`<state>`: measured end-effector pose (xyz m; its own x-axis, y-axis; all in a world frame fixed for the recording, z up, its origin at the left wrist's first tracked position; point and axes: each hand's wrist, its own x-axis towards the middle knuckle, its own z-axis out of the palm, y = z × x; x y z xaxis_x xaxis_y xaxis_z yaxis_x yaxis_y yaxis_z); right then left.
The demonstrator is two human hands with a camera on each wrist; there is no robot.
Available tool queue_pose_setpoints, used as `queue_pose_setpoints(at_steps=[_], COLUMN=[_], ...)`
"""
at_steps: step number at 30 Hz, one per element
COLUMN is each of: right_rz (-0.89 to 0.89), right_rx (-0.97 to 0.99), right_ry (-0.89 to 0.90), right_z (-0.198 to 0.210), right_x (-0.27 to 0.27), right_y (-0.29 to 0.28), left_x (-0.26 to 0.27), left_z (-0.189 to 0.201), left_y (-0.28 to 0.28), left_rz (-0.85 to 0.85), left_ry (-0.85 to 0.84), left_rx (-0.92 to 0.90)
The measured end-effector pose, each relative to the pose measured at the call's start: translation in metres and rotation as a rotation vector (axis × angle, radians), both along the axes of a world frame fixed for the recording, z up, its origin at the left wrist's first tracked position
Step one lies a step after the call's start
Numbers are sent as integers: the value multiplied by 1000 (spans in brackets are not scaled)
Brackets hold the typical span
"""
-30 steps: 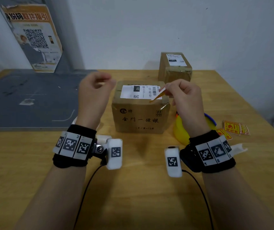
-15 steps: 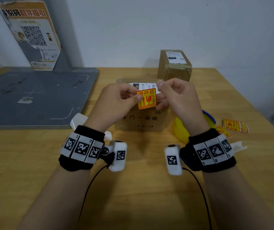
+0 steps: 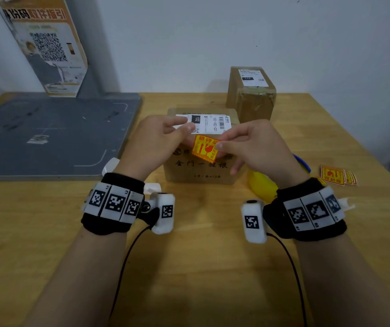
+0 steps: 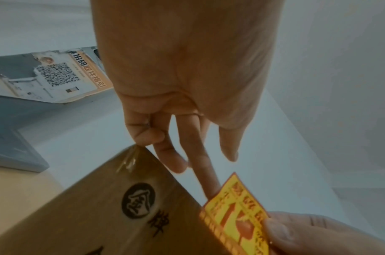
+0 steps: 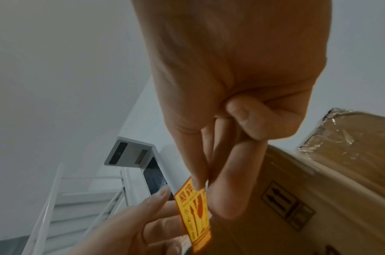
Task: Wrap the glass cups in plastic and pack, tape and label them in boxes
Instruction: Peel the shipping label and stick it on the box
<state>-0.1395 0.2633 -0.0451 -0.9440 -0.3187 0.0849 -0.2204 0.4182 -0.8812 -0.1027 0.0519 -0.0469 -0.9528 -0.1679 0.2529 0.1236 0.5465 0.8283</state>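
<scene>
A sealed cardboard box (image 3: 201, 169) with a white shipping label (image 3: 210, 123) on top stands mid-table. Just in front of its upper front edge my right hand (image 3: 220, 143) pinches a tilted orange-and-yellow fragile sticker (image 3: 204, 148) between thumb and forefinger; the right wrist view shows this pinch (image 5: 207, 182) at the sticker's (image 5: 193, 212) top corner. My left hand (image 3: 187, 131) hovers over the box's left side. In the left wrist view its forefinger (image 4: 205, 176) reaches straight to the sticker's (image 4: 237, 214) back edge, thumb apart. No glass cups are visible.
A second taped, labelled box (image 3: 250, 93) stands behind on the right. A yellow-and-blue object (image 3: 262, 185) lies right of the front box, and spare fragile stickers (image 3: 333, 174) lie further right. A grey mat (image 3: 47, 133) and a leaning poster board (image 3: 47, 43) fill the left.
My left hand came in from the raised left to meet the sticker. The sticker turned face-on, then dropped lower and tilted, close to the box's front top edge.
</scene>
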Motion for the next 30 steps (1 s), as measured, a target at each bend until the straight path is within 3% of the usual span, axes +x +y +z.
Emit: queue_pose_setpoints(at_steps=[4, 9, 15, 30], right_rz=[57, 52, -55, -133], right_rx=[61, 223, 201, 166], right_ry=[-15, -3, 18, -12], right_z=[1, -4, -10, -15], right_x=[0, 0, -2, -2], right_y=[5, -1, -9, -17], left_x=[-1, -9, -15, -24], left_z=[-3, -16, -22, -34], left_y=[-4, -8, -9, -9], left_rz=[80, -56, -85, -38], left_ry=[141, 47, 68, 125], left_rx=[15, -140, -224, -223])
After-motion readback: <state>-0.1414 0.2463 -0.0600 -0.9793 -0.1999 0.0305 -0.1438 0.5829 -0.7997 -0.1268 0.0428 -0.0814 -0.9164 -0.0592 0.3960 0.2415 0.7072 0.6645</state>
